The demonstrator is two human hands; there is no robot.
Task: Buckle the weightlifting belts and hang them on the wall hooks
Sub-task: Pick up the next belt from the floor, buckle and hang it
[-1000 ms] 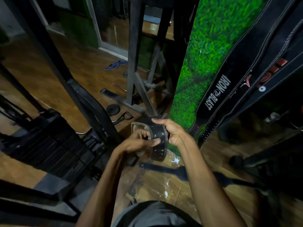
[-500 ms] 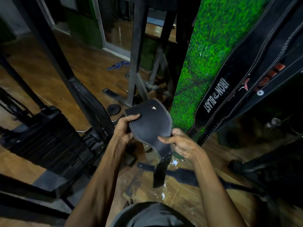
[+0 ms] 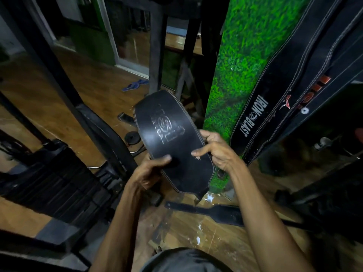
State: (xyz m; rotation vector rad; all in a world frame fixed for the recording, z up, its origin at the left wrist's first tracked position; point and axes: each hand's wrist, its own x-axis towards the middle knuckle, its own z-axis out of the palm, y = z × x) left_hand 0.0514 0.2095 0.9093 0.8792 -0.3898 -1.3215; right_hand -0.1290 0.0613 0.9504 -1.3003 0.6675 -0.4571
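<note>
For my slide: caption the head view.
Both hands hold a black weightlifting belt beside hung belts.

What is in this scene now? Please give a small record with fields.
held item: black belt, wide part facing the camera
left hand: grips its lower left edge
right hand: grips its right edge
buckle: not visible
hanging: Iron Blast belt beside the green wall
floor: another belt lies flat

Single head camera, looking steeply down, close over hands (image 3: 182, 163).
</note>
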